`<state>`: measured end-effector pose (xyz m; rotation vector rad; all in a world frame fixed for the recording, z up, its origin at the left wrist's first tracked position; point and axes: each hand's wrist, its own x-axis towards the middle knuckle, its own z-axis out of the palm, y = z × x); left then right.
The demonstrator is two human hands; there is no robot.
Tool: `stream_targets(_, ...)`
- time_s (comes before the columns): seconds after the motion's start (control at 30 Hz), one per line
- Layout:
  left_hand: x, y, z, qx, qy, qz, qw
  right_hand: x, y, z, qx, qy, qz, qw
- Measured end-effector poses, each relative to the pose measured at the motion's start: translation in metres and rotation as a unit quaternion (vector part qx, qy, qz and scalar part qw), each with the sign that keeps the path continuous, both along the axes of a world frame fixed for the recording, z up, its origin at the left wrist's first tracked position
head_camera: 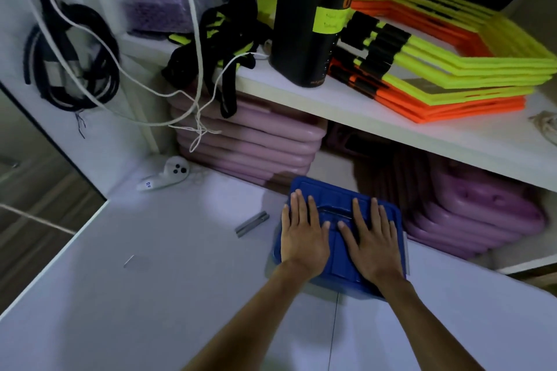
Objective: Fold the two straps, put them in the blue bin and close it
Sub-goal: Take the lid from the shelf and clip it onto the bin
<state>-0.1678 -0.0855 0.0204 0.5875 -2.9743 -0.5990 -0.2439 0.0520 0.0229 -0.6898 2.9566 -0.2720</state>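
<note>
Fingers of both hands lay flat and spread, palms down, gripping nothing. Left hand pressed on the left half of the blue bin's lid; right hand pressed on the right half, thumbs nearly meeting over the lid's recessed centre. Lid sat on top of the bin, covering it; whether it had latched could not be told. Straps not visible; the bin's inside was hidden by the lid.

Bin stood on a white table, toward its far edge, just in front of the lower shelf opening. A small grey metal piece lay on the table just left of the bin, apart from it. A white handheld controller lay farther back-left, near the corner.

Behind the bin, stacked pink foam pads filled the lower compartment, with more purple ones to the right. On the white shelf above: a tall black cylinder with a yellow label, upright; a tilted stack of yellow and orange hexagonal rings beside it on the right; black-and-yellow tangled gear on its left. A white cord hung down the left side, near coiled black cables on the wall.
</note>
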Motion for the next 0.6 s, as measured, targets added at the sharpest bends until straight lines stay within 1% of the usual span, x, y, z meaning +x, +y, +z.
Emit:
stream_targets(0.07, 0.001, -0.013, 0.005, 0.026, 0.015, -0.034, 0.999, -0.001, -0.002, 0.002, 0.02, -0.015, -0.01, 1.0)
stream_targets(0.1, 0.002, -0.024, 0.008, 0.06, 0.046, -0.046, 0.996, 0.0, -0.003, 0.002, 0.024, -0.02, -0.013, 0.999)
stream_targets(0.13, 0.005, -0.037, 0.006, 0.102, 0.103, -0.04, 0.989, 0.0, -0.004, 0.003, 0.025, -0.02, -0.016, 0.999)
stream_targets(0.17, 0.009, -0.051, 0.003, 0.134, 0.162, -0.018, 0.977, 0.001, -0.005, 0.003, 0.023, -0.018, -0.018, 0.999)
stream_targets(0.2, 0.014, -0.068, -0.004, 0.147, 0.201, 0.021, 0.968, 0.002, -0.005, 0.002, 0.023, -0.014, -0.019, 0.999)
stream_targets(0.23, 0.019, -0.084, -0.013, 0.151, 0.206, 0.071, 0.964, 0.004, -0.005, 0.002, 0.025, -0.01, -0.021, 0.999)
stream_targets(0.27, 0.024, -0.1, -0.023, 0.158, 0.182, 0.116, 0.963, 0.004, -0.005, 0.001, 0.027, -0.006, -0.022, 0.999)
stream_targets(0.3, 0.028, -0.113, -0.034, 0.162, 0.131, 0.146, 0.967, 0.004, -0.006, 0.0, 0.026, -0.001, -0.022, 0.999)
stream_targets(0.33, 0.03, -0.124, -0.043, 0.157, 0.074, 0.15, 0.973, 0.005, -0.006, 0.0, 0.022, 0.004, -0.023, 0.999)
stream_targets(0.4, 0.034, -0.136, -0.058, 0.131, -0.018, 0.105, 0.986, 0.005, -0.008, 0.001, 0.025, 0.012, -0.027, 0.999)
stream_targets(0.43, 0.035, -0.138, -0.063, 0.121, -0.044, 0.09, 0.988, 0.006, -0.01, 0.001, 0.036, 0.013, -0.033, 0.999)
stream_targets(0.5, 0.034, -0.137, -0.071, 0.099, -0.058, 0.095, 0.989, 0.012, -0.016, 0.002, 0.047, 0.019, -0.045, 0.998)
stream_targets(0.6, 0.027, -0.133, -0.078, 0.067, -0.042, 0.111, 0.991, 0.025, -0.034, 0.002, 0.013, 0.025, -0.025, 0.999)
